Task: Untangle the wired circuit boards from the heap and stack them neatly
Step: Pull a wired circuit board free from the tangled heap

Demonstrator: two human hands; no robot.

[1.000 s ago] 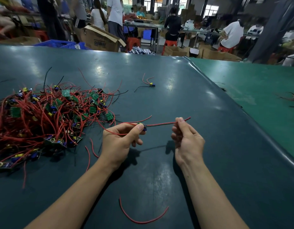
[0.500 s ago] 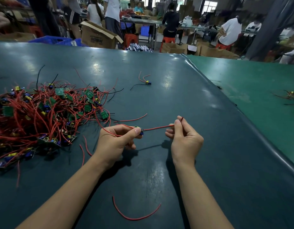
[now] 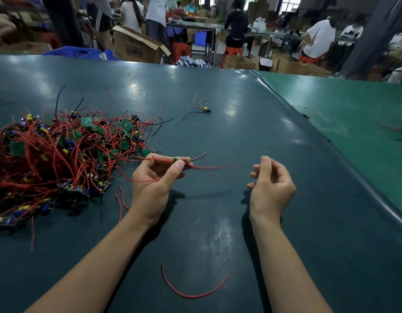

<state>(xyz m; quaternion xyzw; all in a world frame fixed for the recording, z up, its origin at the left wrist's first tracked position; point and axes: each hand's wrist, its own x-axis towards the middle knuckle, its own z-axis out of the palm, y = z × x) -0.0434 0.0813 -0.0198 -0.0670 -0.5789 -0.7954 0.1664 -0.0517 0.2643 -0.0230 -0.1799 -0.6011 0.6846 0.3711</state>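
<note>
Red insulated wire dominates the head view: a dense, springy heap (image 3: pixel 60 159) of thin leads knotted round small green circuit boards with blue and yellow components sits at nine o'clock on the table. The left hand (image 3: pixel 153 184), at the centre of the view, pinches one small wired circuit board (image 3: pixel 175 160) between thumb and curled forefinger; only a green sliver of it shows above the thumbnail. Its red leads (image 3: pixel 204 167) trail out toward three o'clock, blurred at the far end, and more loop back toward the heap at nine o'clock. The right hand (image 3: pixel 271 187), at three o'clock of the left and well apart from it, holds nothing: the fingers are loosely curled, the forefinger raised, and the blurred lead tip falls short of them.

A loose red wire (image 3: pixel 191 290) lies in a shallow curve at six o'clock, between the forearms. A lone board (image 3: pixel 205 109) with red and black leads rests at twelve o'clock, apart from the heap.

The table (image 3: pixel 218 233) is covered in a smooth, dark teal mat with a dull sheen and scuffs; a raised seam runs from one toward four o'clock, beyond which lies a lighter green mat (image 3: pixel 342 105). Behind, at twelve o'clock, the workshop holds an open cardboard box (image 3: pixel 136 46), blue crates, red stools and people at benches.
</note>
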